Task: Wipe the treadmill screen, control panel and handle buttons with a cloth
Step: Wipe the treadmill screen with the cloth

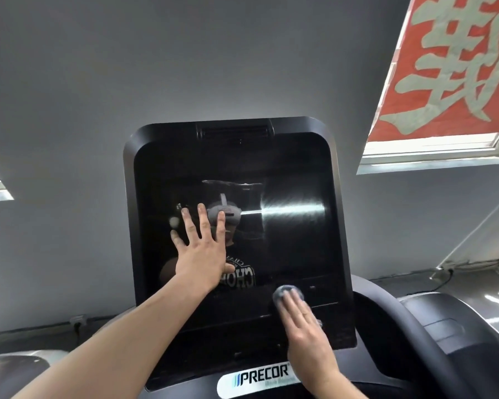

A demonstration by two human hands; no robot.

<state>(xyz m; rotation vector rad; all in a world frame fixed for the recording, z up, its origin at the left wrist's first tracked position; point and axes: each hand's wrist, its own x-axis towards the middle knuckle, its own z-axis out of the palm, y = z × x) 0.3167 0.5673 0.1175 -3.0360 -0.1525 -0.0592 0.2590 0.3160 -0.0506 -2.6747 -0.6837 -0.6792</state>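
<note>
The treadmill's black glossy screen [294,174] fills the middle of the view, tilted back in its dark frame. My left hand [202,254] lies flat on the left part of the screen, fingers spread, holding nothing. My right hand [306,332] presses a small grey cloth [285,292] against the lower right of the screen; the cloth shows past my fingertips and is blurred. Below the screen a white Precor label [260,380] sits on the console [392,326].
A grey wall stands behind the console. A red banner [450,64] with pale characters hangs at the upper right over a bright window [432,152]. Another treadmill's console [444,326] is at the right. Cables run along the floor at the back.
</note>
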